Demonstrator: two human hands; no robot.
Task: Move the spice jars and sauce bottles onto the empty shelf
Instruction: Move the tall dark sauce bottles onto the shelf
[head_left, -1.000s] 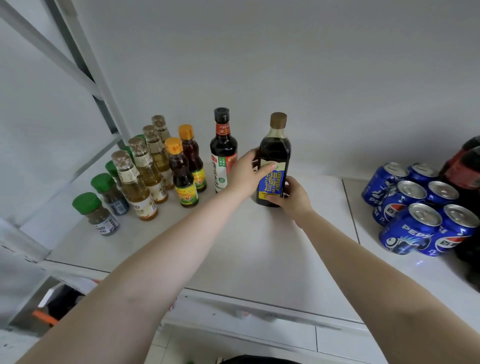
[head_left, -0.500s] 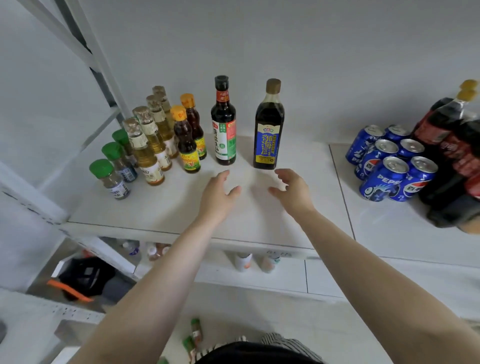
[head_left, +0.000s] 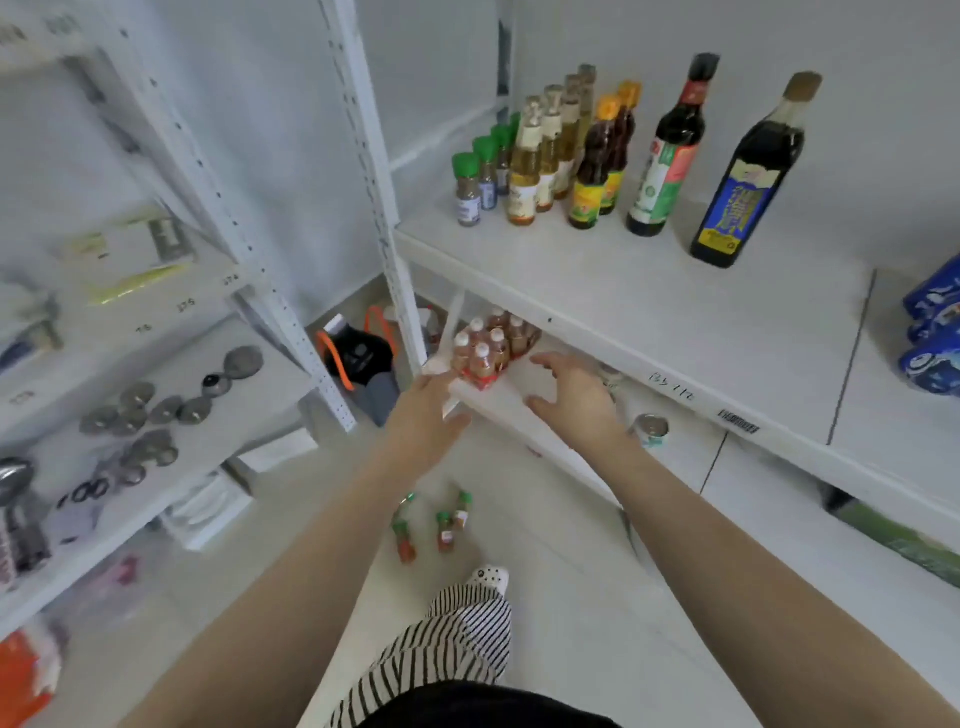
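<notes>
hands (head_left: 423, 410) (head_left: 574, 397) lowered, grips spread, empty | floor jars (head_left: 445, 530): maybe 4

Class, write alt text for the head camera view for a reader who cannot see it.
Both hands, left hand and right hand, reach empty toward a pack of small bottles on the lower shelf. Sauce bottles and spice jars stand on the upper shelf.
</notes>
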